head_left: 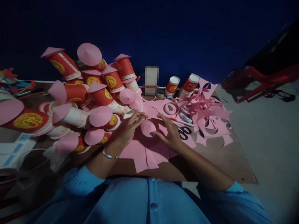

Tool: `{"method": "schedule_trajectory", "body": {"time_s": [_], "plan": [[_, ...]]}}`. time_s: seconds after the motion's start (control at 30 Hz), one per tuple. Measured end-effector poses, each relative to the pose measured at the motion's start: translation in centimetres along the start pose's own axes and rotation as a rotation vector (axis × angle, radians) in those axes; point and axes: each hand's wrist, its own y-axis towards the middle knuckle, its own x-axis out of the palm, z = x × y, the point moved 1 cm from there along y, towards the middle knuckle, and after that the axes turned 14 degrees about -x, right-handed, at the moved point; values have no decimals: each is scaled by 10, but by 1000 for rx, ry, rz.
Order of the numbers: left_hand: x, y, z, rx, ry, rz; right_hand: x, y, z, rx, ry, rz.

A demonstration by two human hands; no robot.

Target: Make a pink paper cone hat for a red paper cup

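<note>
A round pink paper piece [148, 128] lies on overlapping pink sheets [151, 152] in the middle of the table. At its left edge is my left hand [132, 127], palm turned inward, fingers stretched out and holding nothing. On the other side my right hand [170, 133] is spread, with the thumb close to the disc's right edge and nothing in its grip. Black-handled scissors [185, 132] lie just right of my right hand, below some pens [185, 118]. A roll of tape [171, 108] rests on the pink paper beyond it.
Several red paper-cup figures with pink cone tops [99, 93] crowd the left side. Two upright red cups [172, 86] stand at the back. Cut pink scraps [210, 115] are heaped at the right. A red chair [261, 84] stands beyond the table [224, 161].
</note>
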Motion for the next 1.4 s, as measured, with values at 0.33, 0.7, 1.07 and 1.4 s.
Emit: {"method": "schedule_trajectory", "body": {"time_s": [0.33, 0.7, 1.07, 1.4], "plan": [[-17, -18, -16, 128, 199, -113, -2, -1, -1, 19, -2, -17], [-21, -22, -2, 649, 849, 30, 0, 2, -1, 1, 10, -37], [-7, -33, 9, 557, 808, 64, 2, -2, -1, 31, 54, -40], [-12, -25, -7, 237, 381, -12, 0, 0, 9, 256, 316, 125]]}}
